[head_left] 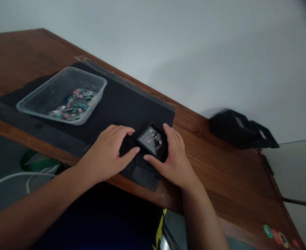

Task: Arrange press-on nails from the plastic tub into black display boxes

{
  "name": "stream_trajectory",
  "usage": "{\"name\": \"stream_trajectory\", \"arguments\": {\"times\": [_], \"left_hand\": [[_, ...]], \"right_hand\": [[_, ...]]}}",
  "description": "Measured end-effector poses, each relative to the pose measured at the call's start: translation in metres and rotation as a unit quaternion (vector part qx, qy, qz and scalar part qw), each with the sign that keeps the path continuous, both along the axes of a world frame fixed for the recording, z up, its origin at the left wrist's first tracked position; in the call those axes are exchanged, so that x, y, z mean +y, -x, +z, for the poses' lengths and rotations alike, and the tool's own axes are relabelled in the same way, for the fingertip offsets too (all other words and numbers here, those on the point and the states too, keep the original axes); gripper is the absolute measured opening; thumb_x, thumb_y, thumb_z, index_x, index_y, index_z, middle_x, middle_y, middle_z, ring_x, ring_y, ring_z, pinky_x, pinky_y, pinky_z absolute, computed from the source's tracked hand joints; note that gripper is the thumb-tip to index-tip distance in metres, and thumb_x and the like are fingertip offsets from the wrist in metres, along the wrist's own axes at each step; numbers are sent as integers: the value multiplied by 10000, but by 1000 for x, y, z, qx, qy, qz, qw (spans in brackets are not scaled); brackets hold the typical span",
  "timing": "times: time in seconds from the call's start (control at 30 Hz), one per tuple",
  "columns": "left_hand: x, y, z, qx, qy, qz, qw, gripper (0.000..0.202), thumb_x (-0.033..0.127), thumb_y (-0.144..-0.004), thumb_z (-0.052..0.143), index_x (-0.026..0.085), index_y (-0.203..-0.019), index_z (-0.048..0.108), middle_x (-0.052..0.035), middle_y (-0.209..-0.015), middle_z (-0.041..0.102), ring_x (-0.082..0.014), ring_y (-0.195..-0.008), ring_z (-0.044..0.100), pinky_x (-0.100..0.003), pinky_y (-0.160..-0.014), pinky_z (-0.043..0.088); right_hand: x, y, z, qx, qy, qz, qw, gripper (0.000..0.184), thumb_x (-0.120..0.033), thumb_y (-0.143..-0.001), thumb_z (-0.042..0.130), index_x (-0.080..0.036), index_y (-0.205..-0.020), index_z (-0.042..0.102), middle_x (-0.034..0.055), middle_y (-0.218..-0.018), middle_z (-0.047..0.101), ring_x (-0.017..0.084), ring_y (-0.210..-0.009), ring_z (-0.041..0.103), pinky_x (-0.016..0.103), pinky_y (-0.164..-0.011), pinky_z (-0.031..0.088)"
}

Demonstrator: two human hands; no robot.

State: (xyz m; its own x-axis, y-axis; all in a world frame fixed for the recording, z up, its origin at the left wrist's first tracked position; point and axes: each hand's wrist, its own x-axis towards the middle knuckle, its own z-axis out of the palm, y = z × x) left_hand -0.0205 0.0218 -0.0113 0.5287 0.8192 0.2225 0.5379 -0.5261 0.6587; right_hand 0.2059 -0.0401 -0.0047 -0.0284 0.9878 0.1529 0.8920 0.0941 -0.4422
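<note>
A small black tray (142,141) sits on a black mat, holding several small pale pieces (151,139) on its grey-looking floor. My left hand (113,151) is just left of the tray, thumb and fingers apart in a C shape with nothing between them. Around the tray's right side curves my right hand (172,156). Its fingertips are near the far corner and its thumb lies by the near edge. Whether it touches the tray I cannot tell. Farther left stands a clear plastic container (40,95) with many small pink, green, blue and white pieces (74,106).
The black mat (124,104) is taped onto a brown wooden table (207,170) against a pale wall. Two black bins (231,128) stand at the back right. Round coloured stickers (275,236) mark the near right corner. A white cable (17,174) and green strap (37,163) hang below the left edge.
</note>
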Motion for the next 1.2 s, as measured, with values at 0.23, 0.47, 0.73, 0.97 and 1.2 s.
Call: {"name": "stream_trajectory", "arguments": {"times": [0.23, 0.47, 0.73, 0.97, 1.2], "left_hand": [[7, -9, -8, 103, -48, -3, 994, 467, 525, -919, 584, 249, -1292, 641, -103, -1445, 563, -363, -1324, 458, -575, -1060, 386], [11, -9, -5, 87, -24, -29, 996, 467, 552, -942, 553, 292, -1316, 658, -98, -1442, 572, -386, -1327, 434, -613, -1049, 361], [11, -4, -6, 100, -28, -45, 994, 463, 575, -937, 556, 353, -1330, 659, -84, -1478, 547, -401, -1350, 416, -620, -1049, 351], [9, -2, 0, 129, -18, -67, 989, 492, 583, -928, 556, 352, -1355, 644, -80, -1514, 522, -424, -1387, 388, -628, -1063, 339], [11, 0, 1, 147, -21, -95, 984, 492, 603, -939, 534, 363, -1356, 640, -73, -1558, 483, -410, -1430, 351, -622, -1091, 302]], "right_hand": [[-1, 0, 2, 31, -17, -8, 999, 898, -534, -859, 691, -178, -1577, 285, 191, -1526, 488, 361, -1394, 479, 618, -1145, 396], [0, 1, 4, 25, -32, 4, 999, 804, -534, -871, 677, -149, -1514, 386, 201, -1473, 540, 356, -1356, 517, 605, -1126, 422], [-2, 1, 5, 24, -20, 6, 999, 779, -518, -877, 684, -188, -1517, 386, 180, -1491, 523, 352, -1381, 491, 603, -1141, 405], [-2, 3, 7, 29, -1, 15, 999, 772, -527, -886, 676, -170, -1508, 391, 166, -1517, 498, 331, -1420, 437, 577, -1188, 357], [-4, 3, 6, 41, 6, 12, 999, 775, -549, -887, 670, -210, -1519, 374, 158, -1528, 482, 344, -1431, 419, 615, -1184, 345]]}}
